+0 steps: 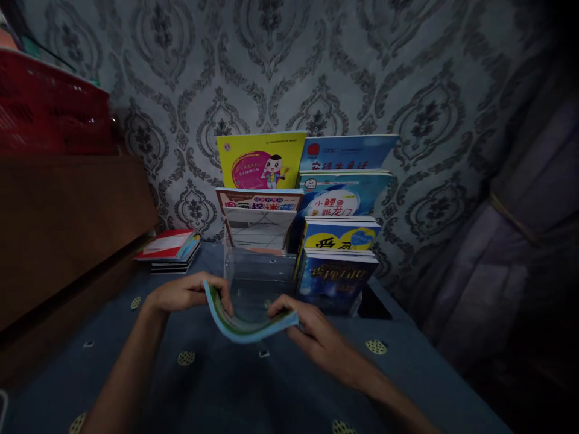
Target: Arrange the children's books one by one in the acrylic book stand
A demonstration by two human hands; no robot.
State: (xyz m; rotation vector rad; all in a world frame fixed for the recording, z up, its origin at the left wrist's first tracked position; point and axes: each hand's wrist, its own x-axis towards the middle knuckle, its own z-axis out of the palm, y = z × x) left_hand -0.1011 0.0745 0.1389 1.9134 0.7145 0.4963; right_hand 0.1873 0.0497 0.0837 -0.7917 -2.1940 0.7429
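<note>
Between my two hands a thin light-blue book is held edge-on and bent, its middle sagging downward. My left hand is closed on its left end, and my right hand grips the right end. Just beyond stands a clear plastic book holder, its front left part showing through. Books stand in it in stepped rows: a yellow book and a brown-covered book on the left, a teal book, a yellow-and-blue book and a dark blue book on the right.
A small stack of books with a red one on top lies at the left by a wooden cabinet. On that cabinet sits a red basket. Patterned wallpaper is behind, and a tied curtain hangs at the right.
</note>
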